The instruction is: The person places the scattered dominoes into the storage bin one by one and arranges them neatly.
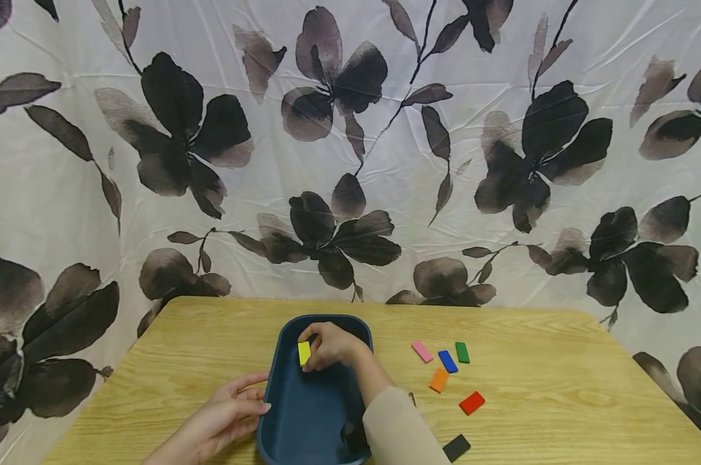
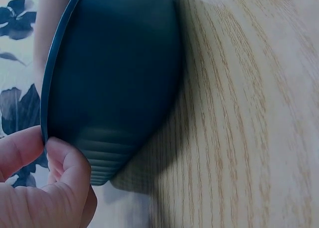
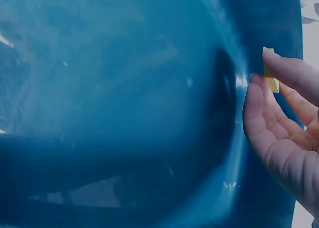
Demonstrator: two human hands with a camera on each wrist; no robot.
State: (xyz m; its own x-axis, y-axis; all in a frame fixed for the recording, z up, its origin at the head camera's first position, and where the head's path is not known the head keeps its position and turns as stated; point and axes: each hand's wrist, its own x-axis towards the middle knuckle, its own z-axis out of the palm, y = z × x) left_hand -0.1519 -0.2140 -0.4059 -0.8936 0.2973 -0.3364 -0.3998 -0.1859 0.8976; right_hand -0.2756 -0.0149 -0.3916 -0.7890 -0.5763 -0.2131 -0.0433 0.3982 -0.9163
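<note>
My right hand [image 1: 330, 345] pinches a small yellow rectangular block [image 1: 304, 353] between thumb and fingers, inside the far part of a dark blue plastic tub [image 1: 301, 420]. In the right wrist view the yellow block [image 3: 271, 76] shows edge-on between the fingertips, above the tub's floor. My left hand [image 1: 225, 413] is at the tub's left side. Seen from the left wrist, that hand [image 2: 55, 188] grips the tub's rim [image 2: 46, 93] between thumb and fingers.
Right of the tub lie loose blocks: pink [image 1: 422, 352], blue [image 1: 447, 361], green [image 1: 462, 352], orange [image 1: 439, 380], red [image 1: 472, 403] and black [image 1: 456, 447]. The wooden table [image 1: 559, 387] ends at a flower-patterned cloth [image 1: 420, 161]. My right sleeve covers part of the tub's near right side.
</note>
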